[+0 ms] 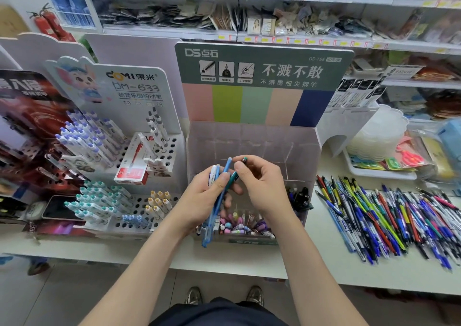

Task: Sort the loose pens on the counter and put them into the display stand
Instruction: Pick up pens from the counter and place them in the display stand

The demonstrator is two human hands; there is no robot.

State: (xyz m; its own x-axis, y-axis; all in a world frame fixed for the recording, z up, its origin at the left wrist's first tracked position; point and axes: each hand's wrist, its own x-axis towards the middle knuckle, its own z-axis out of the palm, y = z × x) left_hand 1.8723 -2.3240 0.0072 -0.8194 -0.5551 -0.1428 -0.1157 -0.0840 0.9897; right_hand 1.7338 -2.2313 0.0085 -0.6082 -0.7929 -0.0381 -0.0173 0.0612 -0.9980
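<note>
**Both hands hold pens above the clear display stand**

Head view: the left hand [204, 198] is raised in the middle of the scene, just in front of the display stand [252, 138]. Its fingers are curled round a small bundle of blue pens [208, 231], and a white-barrelled one sits among them. The bundle runs slanted, with its top ends above the fingers and its lower ends hanging past the wrist over the near edge of the stand.

The right hand [264, 186] is just beside the left hand. Its thumb and fingertips pinch a teal pen [234, 175], whose dark end pokes up past the fingers. The teal pen's lower part lies against the left hand's bundle.

The stand is a clear box with dividers and a tall card back in coloured stripes. Its far compartments hold nothing. The near row holds pastel pens [237, 226], and a right compartment holds dark pens [299, 197].

The loose pens [389, 216] lie in a wide heap on the white counter [237, 261], to the right of the stand and well apart from both hands.

To the left stands a white pen rack [139, 94] with rows of capped pens, and a red box [132, 168] leans on it. Stocked shelves [249, 36] fill the far wall.
</note>
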